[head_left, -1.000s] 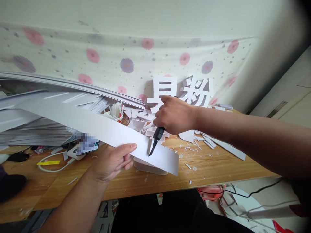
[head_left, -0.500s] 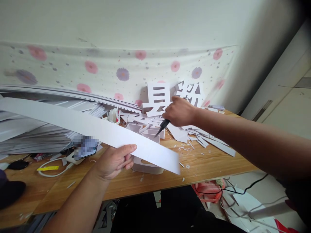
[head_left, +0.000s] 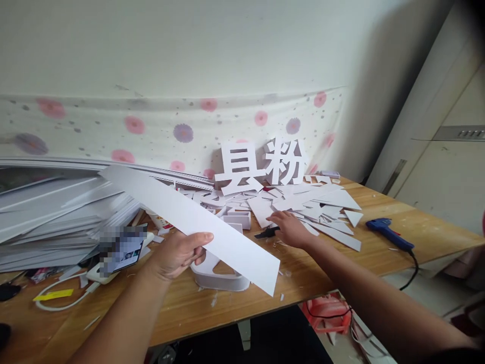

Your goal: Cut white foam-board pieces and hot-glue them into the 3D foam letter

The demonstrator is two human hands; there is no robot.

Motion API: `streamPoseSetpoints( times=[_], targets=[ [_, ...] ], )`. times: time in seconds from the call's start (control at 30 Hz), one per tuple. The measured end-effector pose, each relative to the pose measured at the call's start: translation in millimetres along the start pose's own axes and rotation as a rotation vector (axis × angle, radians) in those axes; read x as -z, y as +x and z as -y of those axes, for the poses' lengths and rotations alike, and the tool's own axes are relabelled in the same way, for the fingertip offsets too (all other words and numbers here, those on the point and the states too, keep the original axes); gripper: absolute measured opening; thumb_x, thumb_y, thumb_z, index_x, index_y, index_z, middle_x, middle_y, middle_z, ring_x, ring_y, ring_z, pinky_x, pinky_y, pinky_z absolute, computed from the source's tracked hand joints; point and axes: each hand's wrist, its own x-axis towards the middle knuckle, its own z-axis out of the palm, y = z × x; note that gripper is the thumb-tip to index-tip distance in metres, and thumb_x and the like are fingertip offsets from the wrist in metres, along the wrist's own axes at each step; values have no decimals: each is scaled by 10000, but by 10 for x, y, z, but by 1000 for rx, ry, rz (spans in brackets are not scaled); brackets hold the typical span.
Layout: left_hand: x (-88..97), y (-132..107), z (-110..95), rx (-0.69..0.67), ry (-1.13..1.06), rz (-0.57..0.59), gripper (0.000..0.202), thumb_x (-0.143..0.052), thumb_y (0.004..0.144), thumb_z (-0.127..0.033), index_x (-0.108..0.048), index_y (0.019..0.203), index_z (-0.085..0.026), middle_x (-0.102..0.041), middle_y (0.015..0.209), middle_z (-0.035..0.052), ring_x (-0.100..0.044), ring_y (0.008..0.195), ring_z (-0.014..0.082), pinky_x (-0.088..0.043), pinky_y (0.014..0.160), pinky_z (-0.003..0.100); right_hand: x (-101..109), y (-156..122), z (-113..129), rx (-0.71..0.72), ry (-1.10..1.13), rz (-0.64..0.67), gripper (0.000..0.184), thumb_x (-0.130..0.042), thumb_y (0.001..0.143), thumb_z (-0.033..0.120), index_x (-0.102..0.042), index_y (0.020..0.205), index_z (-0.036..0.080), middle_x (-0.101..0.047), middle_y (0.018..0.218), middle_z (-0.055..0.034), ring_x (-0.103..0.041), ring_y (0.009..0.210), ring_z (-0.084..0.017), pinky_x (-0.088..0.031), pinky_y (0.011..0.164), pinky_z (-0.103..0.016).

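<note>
My left hand [head_left: 181,254] is closed on a long white board strip [head_left: 212,230], thumb on top, and holds it slanted above the wooden desk [head_left: 341,265]. Under the strip's near end lies a white foam letter shell [head_left: 215,275]. My right hand [head_left: 290,228] rests low on the desk with fingers stretched out over a black utility knife [head_left: 266,233] that lies flat; the fingers touch its handle end. White offcuts [head_left: 322,202] are scattered just behind this hand.
Two white foam characters [head_left: 261,164] stand against the flowered cloth at the back. A tall stack of white boards [head_left: 56,212] fills the left. A phone [head_left: 123,247] and white cable lie front left. A blue glue gun [head_left: 386,232] lies at the right.
My right hand lifted the knife off the strip, swung right and lowered it onto the desk, where its grip has loosened. The strip stayed in my left hand. The view panned right.
</note>
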Motion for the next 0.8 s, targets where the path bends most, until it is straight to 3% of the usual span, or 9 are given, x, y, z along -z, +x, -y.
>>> streamPoseSetpoints(
  times=[0.1, 0.13, 0.2, 0.27, 0.33, 0.53, 0.67, 0.8],
  targets=[
    [-51, 81, -54, -3, 14, -11, 280, -798, 530, -318, -562, 512, -167, -419, 362, -66, -336, 336, 53, -318, 345, 194, 220, -76, 257, 118, 355, -23, 451, -243, 1035, 362, -528, 1316, 153, -602, 1219, -127, -593, 1054, -198, -475, 855, -316],
    [-64, 107, -73, -2, 15, -13, 267, -802, 517, -309, -578, 523, -164, -442, 378, -59, -354, 342, 58, -311, 340, 193, 274, -104, 359, 200, 652, 25, 511, -261, 1027, 469, -549, 1276, 127, -639, 1120, -126, -625, 946, -194, -494, 775, -300],
    [-86, 158, -107, -7, -1, -9, 277, -802, 505, -300, -561, 485, -165, -445, 367, -49, -376, 342, 64, -309, 339, 194, 319, -156, 550, 306, 1074, 200, 575, -458, 929, 622, -598, 1188, 128, -663, 996, -100, -632, 812, -181, -485, 656, -262],
    [-113, 200, -131, -13, -40, 13, 364, -789, 517, -309, -473, 399, -173, -375, 304, -56, -339, 311, 54, -316, 343, 194, 279, -186, 691, 331, 1316, 292, 547, -630, 838, 603, -612, 1133, 142, -663, 944, -76, -626, 771, -169, -474, 623, -239],
    [-152, 232, -145, -12, -77, 38, 449, -772, 531, -338, -391, 352, -183, -288, 259, -68, -271, 279, 38, -306, 334, 194, 195, -185, 765, 354, 1481, 284, 487, -706, 801, 542, -611, 1079, 153, -651, 913, -51, -616, 762, -154, -481, 638, -237],
    [-321, 304, -203, -9, -110, 65, 461, -733, 542, -419, -370, 373, -191, -259, 264, -72, -251, 265, 40, -256, 304, 189, 135, -51, 740, 482, 1563, 152, 355, -735, 791, 479, -633, 897, 156, -582, 787, 4, -540, 705, -109, -445, 621, -205],
    [-395, 381, -270, -94, -125, -6, 427, -710, 588, -394, -357, 455, -195, -265, 276, -93, -234, 273, 29, -243, 321, 168, 138, 18, 714, 354, 1649, 87, 365, -743, 784, 476, -628, 913, 155, -590, 762, 5, -523, 622, -91, -408, 550, -185],
    [-431, 501, -326, -168, -108, -56, 291, -701, 603, -349, -473, 559, -172, -393, 353, -86, -270, 289, 26, -232, 323, 169, 33, 62, 747, 270, 1743, 25, 397, -756, 765, 484, -658, 978, 163, -624, 756, -7, -534, 592, -103, -398, 530, -197]
  ],
)
